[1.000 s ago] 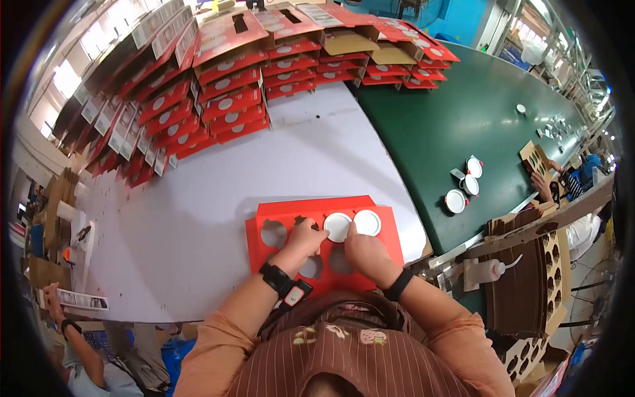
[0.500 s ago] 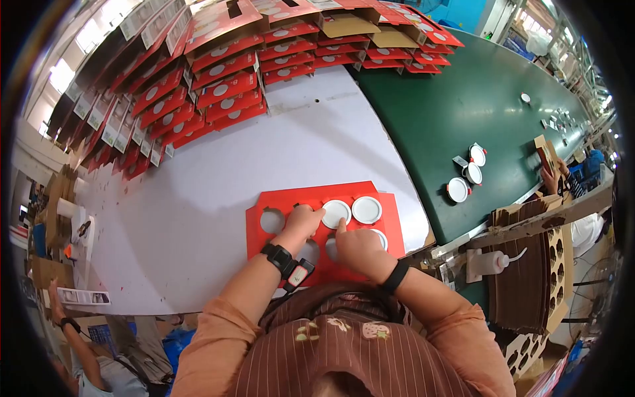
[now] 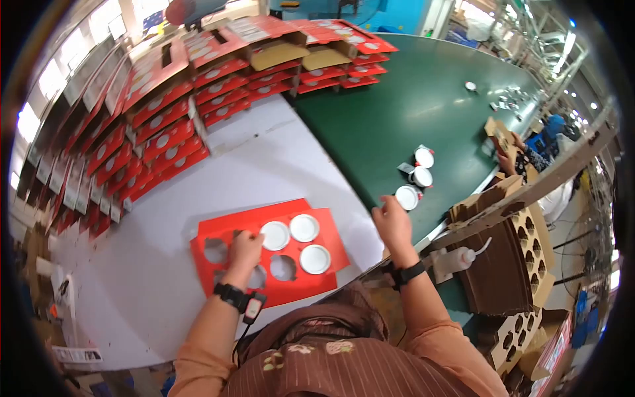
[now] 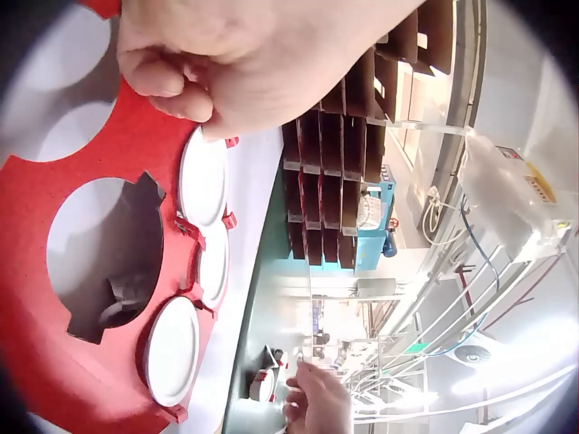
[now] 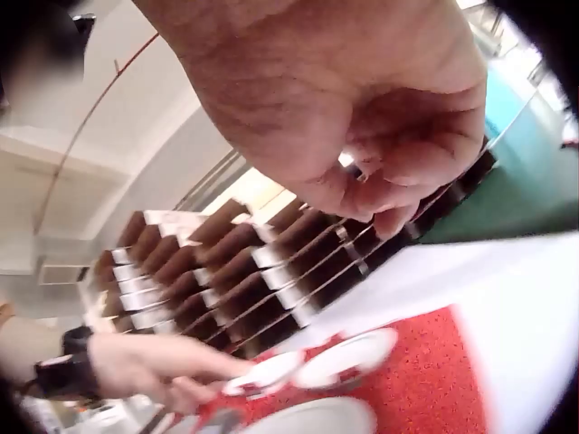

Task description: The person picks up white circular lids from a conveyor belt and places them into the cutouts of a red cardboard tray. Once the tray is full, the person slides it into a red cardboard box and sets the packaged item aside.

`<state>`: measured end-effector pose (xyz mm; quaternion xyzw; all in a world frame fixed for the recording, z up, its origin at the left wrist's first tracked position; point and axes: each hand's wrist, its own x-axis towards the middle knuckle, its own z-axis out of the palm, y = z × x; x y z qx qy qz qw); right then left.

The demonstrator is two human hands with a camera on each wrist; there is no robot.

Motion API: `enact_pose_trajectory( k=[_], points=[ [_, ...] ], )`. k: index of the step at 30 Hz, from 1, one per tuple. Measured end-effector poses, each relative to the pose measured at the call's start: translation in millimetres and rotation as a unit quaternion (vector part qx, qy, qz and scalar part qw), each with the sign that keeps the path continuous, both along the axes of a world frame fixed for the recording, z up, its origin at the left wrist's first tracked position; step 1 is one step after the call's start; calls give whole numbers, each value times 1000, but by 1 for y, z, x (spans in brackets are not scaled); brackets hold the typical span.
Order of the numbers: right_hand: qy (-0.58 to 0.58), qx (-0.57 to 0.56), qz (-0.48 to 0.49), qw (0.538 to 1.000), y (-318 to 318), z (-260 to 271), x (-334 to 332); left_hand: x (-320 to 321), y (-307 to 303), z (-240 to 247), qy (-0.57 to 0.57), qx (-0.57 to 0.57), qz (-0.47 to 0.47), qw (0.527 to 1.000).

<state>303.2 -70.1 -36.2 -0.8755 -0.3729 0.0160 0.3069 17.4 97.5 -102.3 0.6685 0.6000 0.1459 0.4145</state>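
A red card panel [image 3: 218,221] with round cut-outs lies on the white table in front of me. Three round white downlights fill cut-outs on its right side: one at top right [image 3: 304,228], one below it [image 3: 315,259] and one at top middle [image 3: 275,235]. My left hand [image 3: 245,250] holds the left edge of the top-middle downlight, its fingers curled. Beyond the panel, by the conveyor's near edge, is my right hand [image 3: 395,228], fingers loosely bent and nothing held. Close to its fingertips lies a loose downlight [image 3: 407,197] with red clips.
Two more downlights [image 3: 423,176] lie farther up the green conveyor [image 3: 350,132]. Folded red boxes [image 3: 175,135] are stacked along the table's back and left. A squeeze bottle [image 3: 456,259] and brown cardboard inserts [image 3: 496,264] stand at right. Another person works farther along the conveyor.
My right hand has left the panel and moved right to the conveyor's edge, uncovering the lower-right downlight. The left hand stays at the top-middle downlight. The head view has swung right.
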Motion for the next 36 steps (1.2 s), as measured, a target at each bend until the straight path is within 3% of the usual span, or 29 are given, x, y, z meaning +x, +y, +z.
enact_pose_trajectory(
  k=[4,7,11,13,15,18,19,20,22,25,29,31,33,36],
  points=[
    [21,-54,-212,976,-24,-29,88,1,7,13,-21,-44,18,999],
    [113,-95,-220,964,-23,-60,121,3,1,23,17,-78,8,997],
    [73,-59,-225,970,-10,-84,119,-1,-10,38,12,-74,35,997],
    [100,92,-193,972,-3,-86,112,-12,-16,27,42,179,6,983],
    [158,156,-160,962,5,-78,98,-11,-22,36,-1,189,-20,982],
    [218,207,21,953,13,-45,57,11,-41,76,-68,226,-105,966],
    [201,174,63,962,13,-27,38,22,-50,104,-90,158,-133,974],
    [189,154,107,964,12,-7,18,29,-50,97,-151,218,-186,946],
    [151,131,190,961,11,27,-18,44,-57,112,-139,308,-285,897],
    [114,152,299,935,6,51,-58,56,-71,130,-174,264,-341,885],
    [159,171,365,901,-7,71,-78,47,-74,126,-180,280,-349,876],
    [194,164,389,885,-12,72,-75,37,-77,125,-210,88,-341,912],
    [459,161,386,783,-15,71,-69,30,-77,125,-206,74,-352,910],
    [487,128,384,774,-16,78,-70,25,-85,130,-249,19,-335,909]
  ],
)
